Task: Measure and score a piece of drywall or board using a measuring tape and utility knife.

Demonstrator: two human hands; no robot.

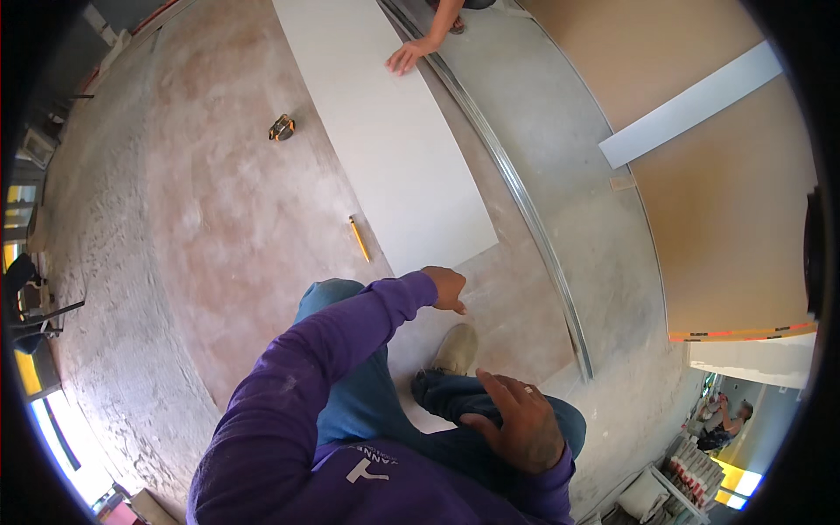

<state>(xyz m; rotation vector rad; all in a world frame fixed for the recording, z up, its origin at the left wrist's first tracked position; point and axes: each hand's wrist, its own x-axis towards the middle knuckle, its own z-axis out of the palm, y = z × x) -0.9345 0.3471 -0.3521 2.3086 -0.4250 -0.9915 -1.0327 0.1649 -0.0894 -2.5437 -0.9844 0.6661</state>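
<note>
A long white board (394, 149) lies on the floor in front of me. Close to its near end is my left hand (447, 290), its back toward me and its fingers mostly hidden; whether it touches the board or holds anything I cannot tell. My right hand (521, 422), wearing a ring, is over my right knee with fingers and thumb apart and nothing in it. Beside the board's left edge lies a yellow utility knife or marker-like tool (360, 239). Another person's hand (408, 58) rests flat on the board's far part.
A black and orange tape measure (282, 128) sits on the floor to the left. Metal profiles (516, 188) run along the board's right. Large brown sheets (726, 192) with a white strip (691, 107) on them are at right. Another person (731, 424) is in the right background.
</note>
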